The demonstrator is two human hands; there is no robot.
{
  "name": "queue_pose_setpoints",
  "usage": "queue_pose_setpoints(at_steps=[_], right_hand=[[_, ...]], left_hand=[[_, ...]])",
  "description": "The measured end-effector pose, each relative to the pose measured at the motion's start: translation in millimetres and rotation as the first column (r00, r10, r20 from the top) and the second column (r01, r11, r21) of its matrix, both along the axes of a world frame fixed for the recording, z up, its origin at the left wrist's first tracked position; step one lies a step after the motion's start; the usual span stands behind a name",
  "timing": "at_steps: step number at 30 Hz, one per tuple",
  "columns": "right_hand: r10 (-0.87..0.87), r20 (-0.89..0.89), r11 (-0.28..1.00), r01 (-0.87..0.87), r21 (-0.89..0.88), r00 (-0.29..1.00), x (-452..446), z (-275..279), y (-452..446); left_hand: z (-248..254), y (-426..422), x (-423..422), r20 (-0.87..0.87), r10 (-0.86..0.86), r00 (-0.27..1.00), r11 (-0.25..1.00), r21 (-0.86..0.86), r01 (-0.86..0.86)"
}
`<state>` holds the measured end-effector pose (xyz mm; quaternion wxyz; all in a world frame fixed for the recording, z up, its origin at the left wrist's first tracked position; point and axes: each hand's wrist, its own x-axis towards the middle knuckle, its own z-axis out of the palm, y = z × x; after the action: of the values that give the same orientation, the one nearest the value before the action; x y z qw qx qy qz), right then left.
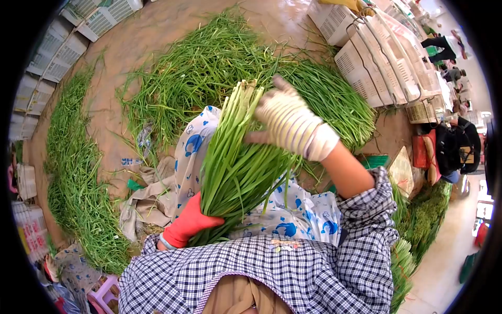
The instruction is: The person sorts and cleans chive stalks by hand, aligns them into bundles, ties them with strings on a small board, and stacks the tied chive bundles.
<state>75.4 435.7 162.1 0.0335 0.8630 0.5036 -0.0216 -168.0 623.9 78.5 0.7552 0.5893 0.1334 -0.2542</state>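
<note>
My left hand [192, 222], in a red glove, is closed around the lower, leafy part of a bunch of Chinese chives [230, 167]. The bunch tilts upward over my lap, its pale stem ends at the top. Beside those ends is my right hand [290, 120], in a white glove with striped bands. Its thumb and fingers are spread apart around the right side of the stems, and whether they touch them I cannot tell. Under the bunch, a white cloth with blue prints [282, 220] covers my lap.
A loose heap of green leaves [204, 68] lies ahead, with a neater pile of chives [329, 99] to its right. A long strip of leaves [78, 178] runs along the left. White plastic crates [366, 68] stand at right; more crates [57, 52] line the left edge.
</note>
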Motion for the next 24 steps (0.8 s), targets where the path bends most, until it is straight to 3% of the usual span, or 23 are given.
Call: queue_pose_setpoints(at_steps=[1, 2, 3, 4, 6, 8, 9, 11, 12, 13, 14, 16, 18, 20, 22, 24], right_hand=[[0.130, -0.078, 0.958, -0.106, 0.266, 0.988, -4, -18, -3], [0.276, -0.114, 0.836, -0.180, 0.518, 0.954, -7, -27, -5], [0.338, -0.200, 0.831, -0.193, 0.521, 0.920, -12, -5, -3], [0.189, -0.586, 0.967, -0.046, 0.250, 0.788, -11, 27, -10], [0.392, -0.835, 0.811, 0.282, 0.512, 0.386, -8, 55, -22], [0.576, -0.643, 0.572, 0.313, 0.758, 0.505, 22, 86, -30], [0.595, -0.545, 0.433, 0.336, 0.837, 0.591, 35, 106, -32], [0.521, -0.481, 0.275, 0.395, 0.876, 0.705, 58, 119, -35], [0.065, -0.321, 0.412, 0.268, 0.871, 0.945, 77, 105, -43], [-0.367, 0.008, 0.571, 0.219, 0.791, 0.930, 87, 91, -49], [-0.374, 0.015, 0.568, 0.217, 0.794, 0.927, 81, 81, -52], [-0.196, -0.441, 0.574, 0.467, 0.673, 0.876, 47, 59, -55], [-0.097, -0.109, 0.771, 0.144, 0.621, 0.989, 13, 48, -58], [-0.109, 0.010, 0.861, 0.090, 0.500, 0.994, -11, 14, -58], [-0.209, -0.051, 0.888, 0.212, 0.408, 0.976, -30, -8, -59], [-0.336, -0.025, 0.829, 0.308, 0.466, 0.942, -48, -26, -51]], left_hand=[[2, -1, 1, 0.000, -0.005, 1.000, 1.000, 0.004, 0.005], [4, -3, 2, 0.001, 0.022, 1.000, 0.999, -0.028, -0.022], [4, -4, 2, -0.002, 0.055, 0.998, 0.997, -0.062, -0.055], [3, -3, 1, -0.008, 0.062, 0.998, 0.996, -0.062, -0.062], [0, 1, 2, 0.013, 0.004, 1.000, 0.999, -0.033, -0.004], [-1, 4, 2, 0.021, -0.022, 1.000, 1.000, 0.008, 0.021], [-3, 6, 3, 0.032, -0.038, 0.999, 0.998, 0.045, 0.036], [-10, 14, 2, 0.011, -0.077, 0.997, 0.997, 0.032, 0.077], [-14, 20, 1, -0.018, -0.105, 0.994, 0.994, 0.019, 0.106], [-18, 22, -2, -0.007, -0.074, 0.997, 0.997, 0.027, 0.074], [-23, 23, -3, 0.001, -0.081, 0.997, 0.996, 0.030, 0.081], [-30, 25, -9, -0.047, -0.029, 0.998, 0.998, -0.055, 0.026], [-25, 24, -10, -0.104, -0.035, 0.994, 0.996, -0.083, 0.027], [-30, 25, -12, -0.168, 0.016, 0.986, 0.985, -0.165, -0.044], [-29, 22, -12, -0.171, -0.003, 0.985, 0.990, -0.141, -0.022], [-23, 11, -10, -0.121, 0.051, 0.991, 0.995, -0.083, -0.062]])
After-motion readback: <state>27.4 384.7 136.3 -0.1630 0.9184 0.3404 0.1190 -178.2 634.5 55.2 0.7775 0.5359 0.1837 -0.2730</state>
